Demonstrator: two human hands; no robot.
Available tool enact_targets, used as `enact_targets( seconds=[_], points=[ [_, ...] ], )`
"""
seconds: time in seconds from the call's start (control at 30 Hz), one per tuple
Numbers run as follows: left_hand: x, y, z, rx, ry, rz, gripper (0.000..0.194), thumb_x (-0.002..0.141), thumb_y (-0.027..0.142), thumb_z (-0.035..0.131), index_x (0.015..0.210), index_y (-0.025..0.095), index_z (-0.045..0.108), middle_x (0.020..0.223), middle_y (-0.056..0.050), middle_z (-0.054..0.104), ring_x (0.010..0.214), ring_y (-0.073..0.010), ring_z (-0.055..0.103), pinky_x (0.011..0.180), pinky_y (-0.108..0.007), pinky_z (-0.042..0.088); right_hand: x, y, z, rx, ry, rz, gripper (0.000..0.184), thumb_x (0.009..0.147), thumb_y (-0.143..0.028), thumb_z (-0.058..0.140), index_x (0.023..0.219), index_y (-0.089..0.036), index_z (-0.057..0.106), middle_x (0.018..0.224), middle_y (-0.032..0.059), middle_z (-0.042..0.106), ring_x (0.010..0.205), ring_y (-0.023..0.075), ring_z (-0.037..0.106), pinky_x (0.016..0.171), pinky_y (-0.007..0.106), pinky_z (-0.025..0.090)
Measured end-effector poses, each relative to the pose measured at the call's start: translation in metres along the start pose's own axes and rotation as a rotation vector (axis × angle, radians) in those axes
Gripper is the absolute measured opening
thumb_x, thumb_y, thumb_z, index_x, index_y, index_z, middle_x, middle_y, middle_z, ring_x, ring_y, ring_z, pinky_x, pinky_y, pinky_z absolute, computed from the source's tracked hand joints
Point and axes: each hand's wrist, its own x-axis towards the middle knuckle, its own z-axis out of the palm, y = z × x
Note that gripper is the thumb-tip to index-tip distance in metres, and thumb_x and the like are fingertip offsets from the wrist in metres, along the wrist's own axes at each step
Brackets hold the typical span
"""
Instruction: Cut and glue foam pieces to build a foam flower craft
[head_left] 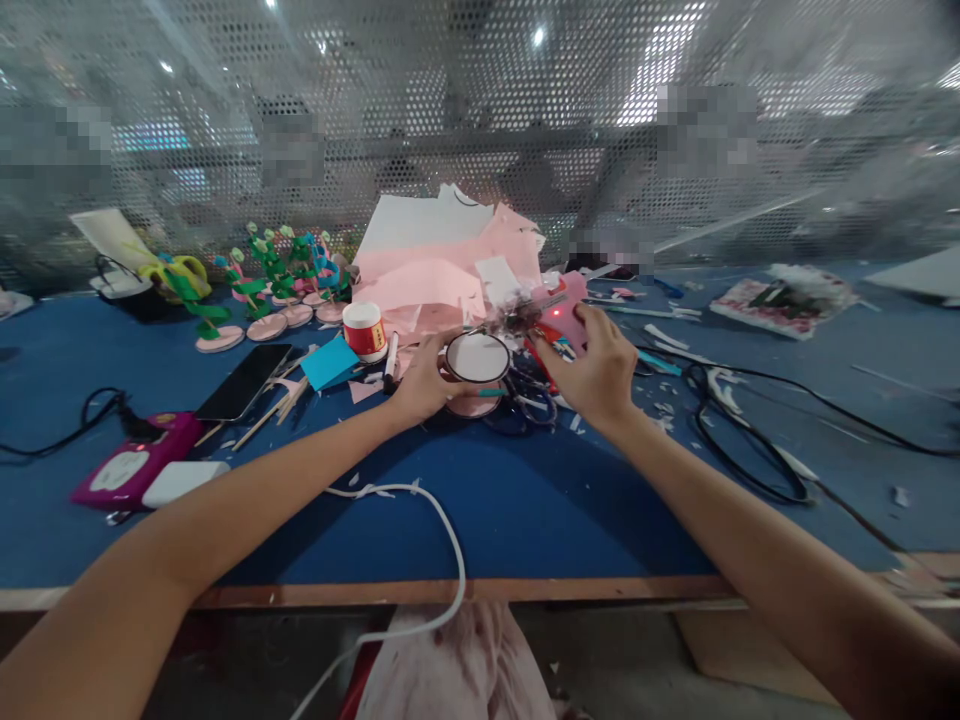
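My left hand (421, 380) grips a round disc with a white face and dark rim (477, 358), held above a pink foam round (471, 404) on the blue table (525, 510). My right hand (592, 372) is closed around a pink glue gun (564, 312) with a red light lit, its tip pointing at the disc's upper right edge. Scissors (525, 405) lie just under both hands.
Behind the hands lies a pile of pink and white paper (442, 255), a small red-labelled jar (364, 330) and a marker (390, 362). Green paper flower figures (262, 285) stand at back left. A phone (244, 382), power bank (135, 462), and black cables (750, 440) surround the spot.
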Motion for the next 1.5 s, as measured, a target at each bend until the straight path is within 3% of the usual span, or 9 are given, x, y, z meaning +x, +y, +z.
enact_targets(
  seconds=[0.5,0.87,1.3,1.5],
  points=[
    [-0.001,0.0,0.0,0.1,0.0,0.06,0.077,0.048,0.031,0.082,0.115,0.018,0.047,0.122,-0.012,0.052,0.114,-0.0256,0.049,0.101,-0.044,0.037,0.0,0.004,0.001,-0.007,0.008,-0.015,0.041,0.073,-0.034,0.059,0.11,-0.016,0.056,0.103,0.0154,0.066,0.095,0.0297,0.061,0.082,0.047,0.048],
    [-0.002,0.001,0.001,0.037,-0.046,-0.024,0.083,0.047,0.034,0.082,0.119,0.015,0.043,0.125,-0.016,0.049,0.113,-0.0259,0.05,0.095,-0.043,0.043,0.0,0.005,0.001,-0.004,0.003,-0.02,0.042,0.073,-0.034,0.058,0.11,-0.015,0.058,0.101,0.0161,0.066,0.094,0.0303,0.062,0.082,0.047,0.048],
    [-0.001,-0.009,0.003,-0.001,-0.139,-0.067,0.084,0.047,0.027,0.082,0.122,0.018,0.045,0.118,-0.012,0.058,0.109,-0.0265,0.055,0.098,-0.047,0.04,0.003,0.007,-0.001,-0.023,0.048,-0.022,0.043,0.073,-0.04,0.06,0.106,-0.013,0.061,0.099,0.0167,0.068,0.09,0.0286,0.064,0.079,0.043,0.05],
    [0.0,-0.011,0.002,-0.01,-0.132,-0.044,0.087,0.048,0.033,0.082,0.123,0.018,0.042,0.121,-0.013,0.056,0.109,-0.0265,0.055,0.098,-0.047,0.04,0.003,0.008,-0.001,-0.014,0.016,-0.027,0.041,0.073,-0.038,0.059,0.107,-0.014,0.061,0.101,0.0165,0.067,0.093,0.0292,0.063,0.081,0.044,0.049]
  ],
)
